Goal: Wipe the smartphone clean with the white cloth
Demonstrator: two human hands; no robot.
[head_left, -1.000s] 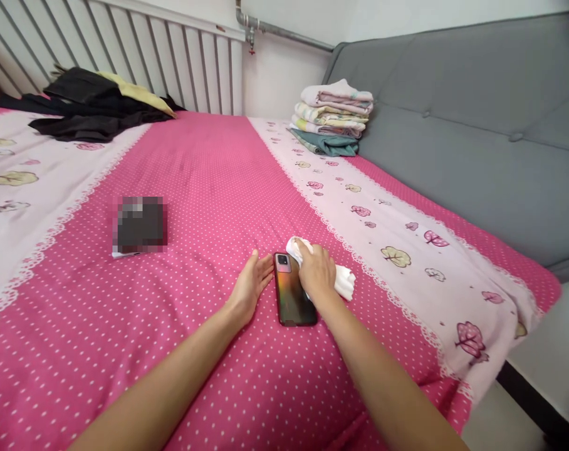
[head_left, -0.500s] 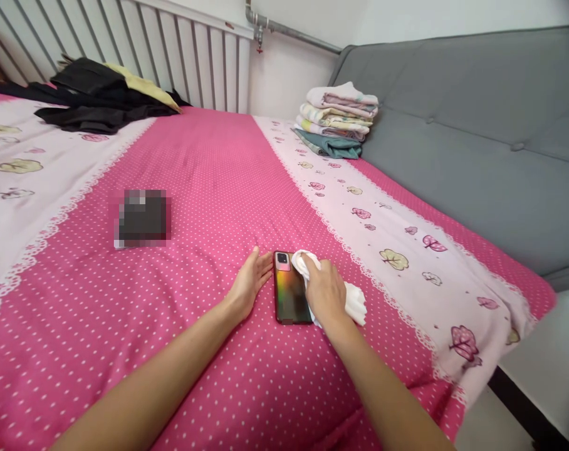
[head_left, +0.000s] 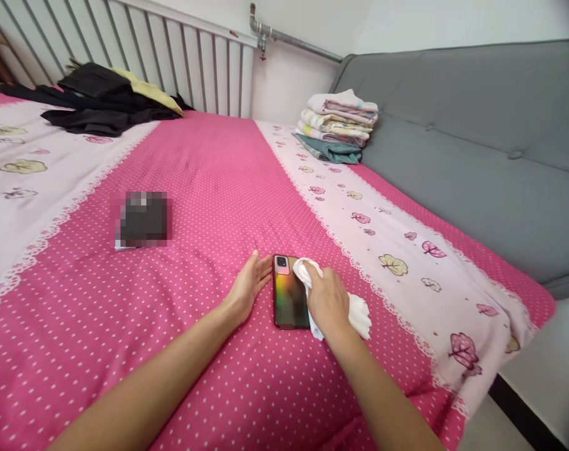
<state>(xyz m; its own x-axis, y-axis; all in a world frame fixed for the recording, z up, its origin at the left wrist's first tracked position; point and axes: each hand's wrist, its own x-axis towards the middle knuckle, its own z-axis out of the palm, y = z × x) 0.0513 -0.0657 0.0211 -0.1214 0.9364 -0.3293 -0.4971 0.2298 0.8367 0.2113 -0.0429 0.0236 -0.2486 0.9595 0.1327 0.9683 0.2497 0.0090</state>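
Note:
A smartphone lies back side up on the pink dotted bedsheet, its camera block at the far left corner. My right hand grips a white cloth bunched under the fingers, with part of it pressed on the phone's right side. Loose ends of the cloth stick out on both sides of the hand. At the phone's left edge rests my left hand, fingers stretched out along it and holding nothing. The phone's right edge is hidden by the cloth and hand.
A dark blurred-out object lies on the sheet to the left. Dark clothes are heaped at the far left by a white radiator. Folded cloths are stacked against the grey headboard. The bed's edge drops off at the right.
My right hand has slid the white cloth to the right and slightly toward me across the phone, baring more of its back. My left hand has stayed beside the phone.

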